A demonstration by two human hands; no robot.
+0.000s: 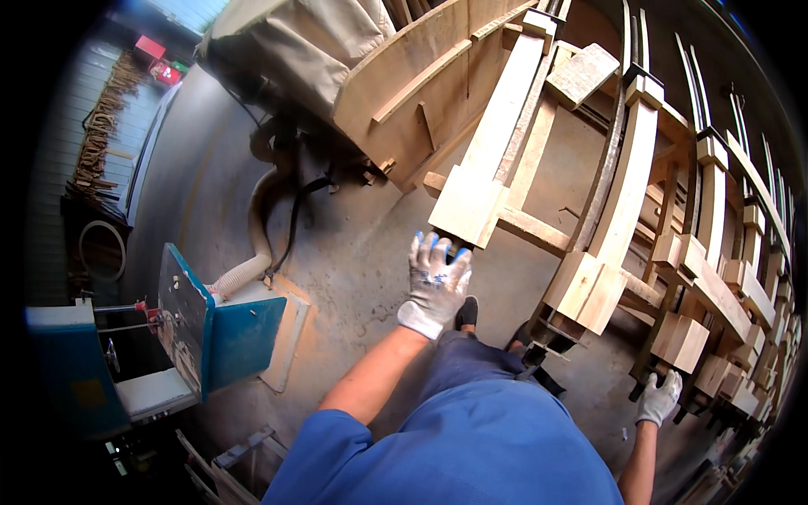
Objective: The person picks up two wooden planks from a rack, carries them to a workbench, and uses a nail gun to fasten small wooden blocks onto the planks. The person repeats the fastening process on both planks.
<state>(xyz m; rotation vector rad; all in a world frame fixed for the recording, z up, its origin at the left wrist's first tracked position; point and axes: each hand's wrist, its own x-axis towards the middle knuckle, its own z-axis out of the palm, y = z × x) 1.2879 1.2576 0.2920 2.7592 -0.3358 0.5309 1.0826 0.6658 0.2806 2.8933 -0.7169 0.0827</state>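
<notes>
Nearest me, below my blue shirt (454, 446), my gloved left hand (438, 282) reaches up to the lower end of a pale wooden block (468, 204), fingers a little apart and bent over something dark at its foot; I cannot tell whether they close on it; my gloved right hand (659, 397), well out to my right, is at the underside of a smaller block (680, 342), fingers upward beside a dark clamp end, and its grip I cannot make out either; between my hands a pair of joined blocks (585, 290) sits at the end of the next clamp, with a dark screw fitting (555, 331) beneath; I judge the step in hand to be working the clamp ends, loosening or tightening I cannot tell; the next move, to my mind, calls for a firm hold on one end while its block stays square; farther up, a long pale beam (511, 97) runs from the left block, and a loose chunk (582, 76) lies aslant across the frame; beyond, a curved plywood panel (404, 93) stands to the left.
</notes>
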